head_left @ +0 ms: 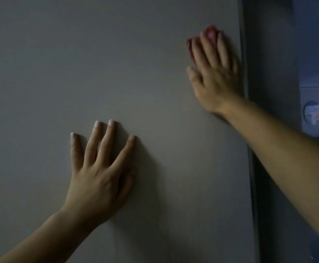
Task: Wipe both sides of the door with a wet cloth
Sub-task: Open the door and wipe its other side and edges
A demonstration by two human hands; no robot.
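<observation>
The grey door point(117, 73) is filling most of my view, its edge running down the right side. My left hand point(99, 177) is resting flat on the panel, fingers straight and spread, holding nothing. My right hand point(212, 73) is pressing with straight fingers near the door's edge, flattening the red cloth point(211, 33) against it, only bits showing past my fingertips.

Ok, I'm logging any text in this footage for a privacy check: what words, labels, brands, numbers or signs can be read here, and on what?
No text can be read.
door: plain, no lettering or sign shows.
cloth under the right hand: no label shows.
round shape past the door's edge: coloured patches, too blurred to tell whether any is text.
</observation>
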